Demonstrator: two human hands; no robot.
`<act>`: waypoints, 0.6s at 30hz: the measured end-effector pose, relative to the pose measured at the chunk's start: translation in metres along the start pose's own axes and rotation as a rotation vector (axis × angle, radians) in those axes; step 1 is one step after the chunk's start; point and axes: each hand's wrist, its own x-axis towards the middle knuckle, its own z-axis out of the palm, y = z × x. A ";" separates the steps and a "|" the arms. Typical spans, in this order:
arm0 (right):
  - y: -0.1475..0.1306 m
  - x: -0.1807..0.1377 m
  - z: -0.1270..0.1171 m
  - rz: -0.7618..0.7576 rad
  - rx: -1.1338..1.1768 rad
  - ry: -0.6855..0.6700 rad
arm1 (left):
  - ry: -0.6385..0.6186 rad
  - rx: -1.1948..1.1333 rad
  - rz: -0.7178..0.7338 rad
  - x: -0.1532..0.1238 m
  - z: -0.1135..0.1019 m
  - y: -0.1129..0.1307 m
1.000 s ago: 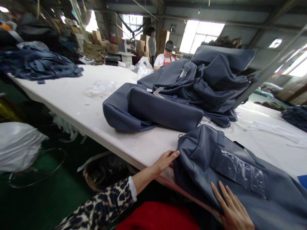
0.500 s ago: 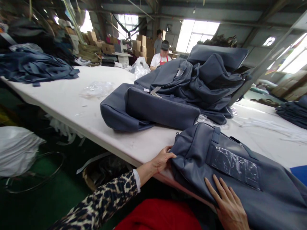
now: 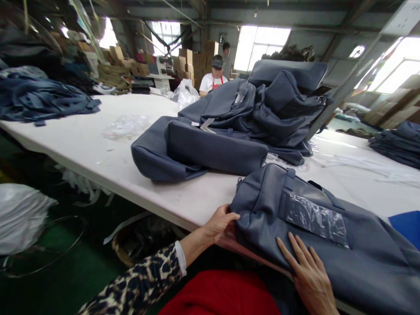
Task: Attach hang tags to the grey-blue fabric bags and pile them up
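Here, from the camera on my head, the grey-blue bag [image 3: 262, 203] lies flat at the near edge of the white surface [image 3: 98, 148], its lower side hanging a little over the rim toward me. My left hand [image 3: 220, 223] has its fingers [image 3: 233, 216] curled shut around the bag's near left corner, pinching the seam. I cannot quite tell how much fabric sits inside that grip, since the corner hides my fingertips. My right hand [image 3: 310, 275] rests open on the front panel, fingers spread and flat, gripping nothing, just below the pocket patch under clear plastic film [image 3: 316, 218]. The bag looks soft and limp, a smooth, faintly shiny cloth that I judge would sag and slide if lifted by one point. The stitched corner and the strap loop [image 3: 289, 178] above the patch seem the firmest places to hold; the film looks slick and crinkly, so I would keep off it. Beyond it lies another flat bag [image 3: 197, 151], and behind that a heap of bags [image 3: 262, 109]. A blue sheet [image 3: 405, 225] shows at the right. A co-worker in a red apron [image 3: 215, 79] sits at the far end.
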 end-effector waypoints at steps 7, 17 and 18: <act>-0.025 0.043 0.015 0.146 -0.180 -0.141 | 0.158 0.342 0.046 0.044 -0.016 0.029; -0.075 0.105 0.043 0.374 0.019 -0.180 | -0.417 1.609 0.909 0.080 0.045 -0.002; -0.077 0.104 0.041 0.367 0.025 -0.182 | -0.472 1.693 0.892 0.087 0.040 -0.015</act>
